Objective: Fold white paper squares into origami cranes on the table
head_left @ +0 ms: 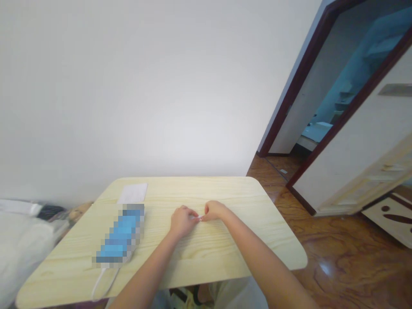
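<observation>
My left hand (184,220) and my right hand (213,211) meet over the middle of the wooden table (225,257). Between their fingertips is a small white piece (200,218), thin like folded paper, though its kind is too small to make out. Both hands are closed in a pinch, one at each end of it. The fingers cover most of the piece. It is close to the tabletop; whether it touches the surface I cannot tell.
Left of my hands lies a blurred-out phone-like device (120,236) with a white cable (104,283) running to the table's front edge. Behind it is a sheet of white paper (133,193). A white wall (193,86) borders the far side; a doorway (309,94) stands to the right.
</observation>
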`<control>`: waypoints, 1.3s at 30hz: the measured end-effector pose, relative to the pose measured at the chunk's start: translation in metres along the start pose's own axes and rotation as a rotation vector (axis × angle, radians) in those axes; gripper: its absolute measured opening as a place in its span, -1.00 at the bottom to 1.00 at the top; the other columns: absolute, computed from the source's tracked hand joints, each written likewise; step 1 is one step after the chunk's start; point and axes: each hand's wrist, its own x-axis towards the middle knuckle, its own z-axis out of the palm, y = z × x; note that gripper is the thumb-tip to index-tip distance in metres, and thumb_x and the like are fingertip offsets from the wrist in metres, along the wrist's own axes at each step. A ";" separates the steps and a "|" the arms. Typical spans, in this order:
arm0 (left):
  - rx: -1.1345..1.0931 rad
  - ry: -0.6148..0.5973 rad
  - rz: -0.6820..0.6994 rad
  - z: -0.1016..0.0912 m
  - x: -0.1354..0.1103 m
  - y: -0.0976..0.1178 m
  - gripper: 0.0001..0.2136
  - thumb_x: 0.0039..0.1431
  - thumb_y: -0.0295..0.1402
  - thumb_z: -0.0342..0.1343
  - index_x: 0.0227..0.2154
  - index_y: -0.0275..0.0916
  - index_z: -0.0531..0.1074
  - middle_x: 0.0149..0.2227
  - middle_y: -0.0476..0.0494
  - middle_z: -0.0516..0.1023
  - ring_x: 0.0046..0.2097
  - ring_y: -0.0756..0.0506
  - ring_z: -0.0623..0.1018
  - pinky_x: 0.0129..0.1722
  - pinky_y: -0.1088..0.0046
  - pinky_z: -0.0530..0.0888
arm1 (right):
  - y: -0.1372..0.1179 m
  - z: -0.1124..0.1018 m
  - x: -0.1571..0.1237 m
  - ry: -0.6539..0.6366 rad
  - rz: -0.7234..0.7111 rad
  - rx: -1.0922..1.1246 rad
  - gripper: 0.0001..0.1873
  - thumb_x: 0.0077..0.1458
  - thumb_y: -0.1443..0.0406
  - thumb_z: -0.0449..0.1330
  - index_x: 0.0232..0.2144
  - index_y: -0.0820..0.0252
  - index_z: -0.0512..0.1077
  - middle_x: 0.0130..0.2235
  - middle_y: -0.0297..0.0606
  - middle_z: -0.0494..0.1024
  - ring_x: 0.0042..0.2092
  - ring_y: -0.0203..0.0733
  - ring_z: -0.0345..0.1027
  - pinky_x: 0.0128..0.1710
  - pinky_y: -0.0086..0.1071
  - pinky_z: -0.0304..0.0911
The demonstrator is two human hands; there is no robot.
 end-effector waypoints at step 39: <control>-0.266 -0.061 0.210 -0.006 -0.001 -0.007 -0.87 -0.02 -0.31 0.03 -0.50 -0.24 0.42 -0.49 -0.04 0.47 -0.39 -0.05 0.44 -0.37 0.47 0.31 | 0.002 0.033 -0.030 0.474 -0.289 0.392 -0.84 -0.11 0.37 0.18 -0.36 0.21 0.42 -0.32 -0.27 0.47 -0.26 -0.26 0.31 -0.23 -0.44 0.18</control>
